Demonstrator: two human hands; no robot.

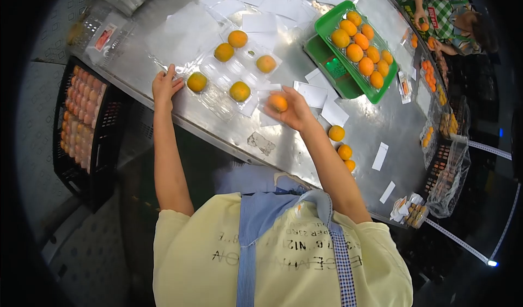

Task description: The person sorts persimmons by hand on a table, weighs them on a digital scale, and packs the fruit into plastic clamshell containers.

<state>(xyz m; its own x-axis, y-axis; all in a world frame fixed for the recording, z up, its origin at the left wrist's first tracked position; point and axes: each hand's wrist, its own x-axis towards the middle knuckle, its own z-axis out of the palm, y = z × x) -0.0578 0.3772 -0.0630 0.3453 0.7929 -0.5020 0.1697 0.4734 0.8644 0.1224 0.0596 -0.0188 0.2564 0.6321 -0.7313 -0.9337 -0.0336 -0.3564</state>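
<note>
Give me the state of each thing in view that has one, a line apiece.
Right hand, closed around an orange fruit
Clear tray, partly filled: five fruits, some places bare
Left hand, at the clear tray's edge; grip unclear
Green tray, loaded with many fruits
Scale display, lit green, digits too small to read
Loose fruits, three, lying on the table
Black crate, stacked with packed fruit
</note>
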